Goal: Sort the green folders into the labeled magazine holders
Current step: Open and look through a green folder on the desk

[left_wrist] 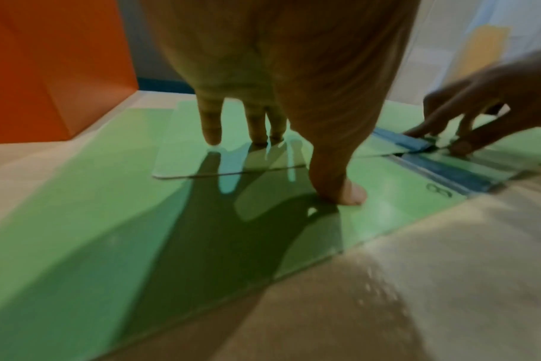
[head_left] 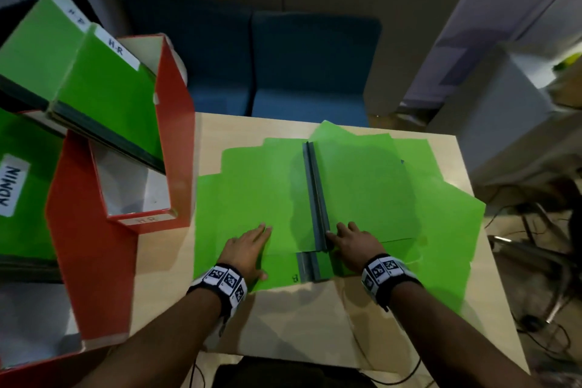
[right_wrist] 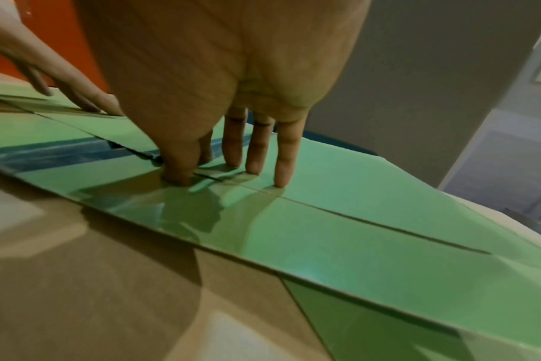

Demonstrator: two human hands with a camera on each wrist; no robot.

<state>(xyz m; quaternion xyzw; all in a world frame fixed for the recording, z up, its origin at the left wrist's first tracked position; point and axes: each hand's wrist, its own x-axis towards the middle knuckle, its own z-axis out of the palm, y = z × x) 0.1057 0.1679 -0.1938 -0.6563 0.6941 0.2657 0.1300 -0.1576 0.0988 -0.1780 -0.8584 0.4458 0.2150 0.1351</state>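
Green folders (head_left: 362, 186) lie open in a pile on the table (head_left: 315, 318), just right of the red magazine holders (head_left: 176, 123). The left hand (head_left: 248, 249) lies flat on the pile, its grip released. The right hand (head_left: 356, 239) touches the top folder's grey spine (head_left: 316, 198) with straight fingers, grasping nothing.

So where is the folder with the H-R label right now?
In the head view it is at the upper left, the H-R folder standing tilted inside the red magazine holder, left of the table.
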